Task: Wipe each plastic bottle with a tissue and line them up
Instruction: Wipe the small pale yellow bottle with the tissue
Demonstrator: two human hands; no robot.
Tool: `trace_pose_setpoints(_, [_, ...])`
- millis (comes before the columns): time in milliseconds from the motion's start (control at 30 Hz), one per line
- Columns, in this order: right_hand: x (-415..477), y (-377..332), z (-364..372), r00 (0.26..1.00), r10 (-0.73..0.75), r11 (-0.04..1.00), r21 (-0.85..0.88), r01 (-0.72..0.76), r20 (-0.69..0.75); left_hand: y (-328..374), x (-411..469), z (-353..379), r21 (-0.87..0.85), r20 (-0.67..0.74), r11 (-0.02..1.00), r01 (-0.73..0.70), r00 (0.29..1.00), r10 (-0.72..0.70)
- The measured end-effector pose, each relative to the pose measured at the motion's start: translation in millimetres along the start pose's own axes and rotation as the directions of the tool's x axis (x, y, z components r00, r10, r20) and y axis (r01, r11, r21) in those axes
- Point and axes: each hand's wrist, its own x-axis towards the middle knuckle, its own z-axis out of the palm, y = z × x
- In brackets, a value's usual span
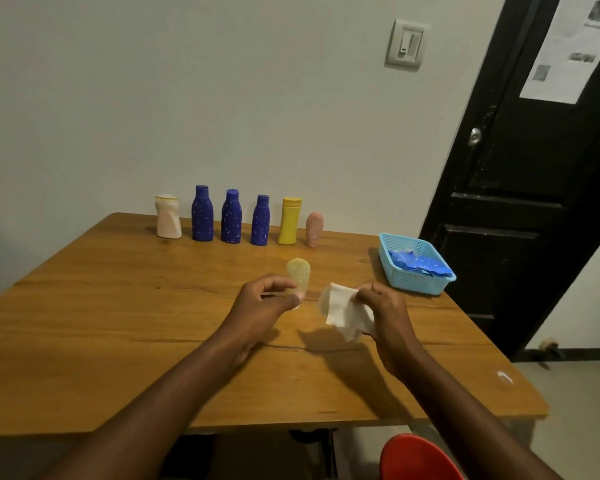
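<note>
My left hand (pixel 262 301) holds a small pale yellow bottle (pixel 298 275) upright by its lower end, above the middle of the wooden table (pixel 118 323). Just to its right, my right hand (pixel 381 304) pinches a crumpled white tissue (pixel 343 313), a small gap away from the bottle. Along the far edge stands a row of bottles: a cream one (pixel 168 217), three dark blue ones (pixel 202 214) (pixel 231 217) (pixel 260 220), a yellow one (pixel 289 221) and a small pink one (pixel 314 229).
A light blue plastic basket (pixel 413 271) with blue wrappers inside sits at the table's right side. A red chair (pixel 416 459) shows at the near right. A black door (pixel 520 202) stands to the right of the table.
</note>
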Motion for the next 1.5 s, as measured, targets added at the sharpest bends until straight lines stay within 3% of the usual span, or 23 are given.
trace_pose_setpoints(133, [17.4, 9.3, 4.9, 0.985, 0.125, 0.99, 0.073, -0.117, -0.119, -21.6, 22.3, -9.3, 0.086, -0.053, 0.995, -0.058, 0.997, 0.063])
trace_pose_setpoints(333, [44.9, 19.4, 18.5, 0.994, 0.054, 0.999, 0.003, -0.054, -0.099, -41.6, 62.5, -7.2, 0.217, 0.099, 0.972, -0.086, 0.993, 0.066])
trace_pose_setpoints(433, [59.8, 22.3, 27.4, 0.994, -0.058, 0.995, -0.082, 0.05, -0.098, -42.8, 74.2, -3.1, 0.194, 0.119, 0.972, -0.132, 0.987, 0.11])
trace_pose_setpoints(567, [77.9, 22.4, 38.5, 0.957, -0.265, 0.945, -0.227, 0.234, -0.117, -46.6, 88.2, -3.4, 0.181, 0.036, 0.976, -0.119, 0.993, 0.114])
trace_pose_setpoints(700, [102.6, 16.0, 56.7, 0.804, -0.595, 0.715, -0.462, 0.525, -0.006, -42.5, 110.6, -13.3, 0.039, 0.038, 0.996, -0.081, 0.996, 0.079])
trace_pose_setpoints(800, [131.9, 12.8, 75.3, 0.746, -0.663, 0.622, -0.507, 0.596, 0.063, -38.3, 130.7, -25.6, -0.002, 0.077, 0.998, -0.056, 0.995, 0.056])
trace_pose_setpoints(1167, [168.8, 62.9, 105.7, 0.753, -0.544, 0.414, -0.663, 0.624, 0.369, -54.2, 153.8, -38.8, -0.077, -0.01, 0.995, -0.061, 0.998, 0.06])
trace_pose_setpoints(1367, [155.9, 67.7, 102.1, 0.784, -0.479, 0.5, -0.611, 0.614, 0.396, -56.7, 156.0, -40.8, -0.061, 0.005, 0.994, -0.093, 0.996, 0.094])
trace_pose_setpoints(1500, [163.4, 69.9, 96.8, 0.804, -0.525, 0.56, -0.597, 0.574, 0.28, -55.4, 154.6, -40.9, -0.024, 0.054, 0.994, -0.103, 0.993, 0.104])
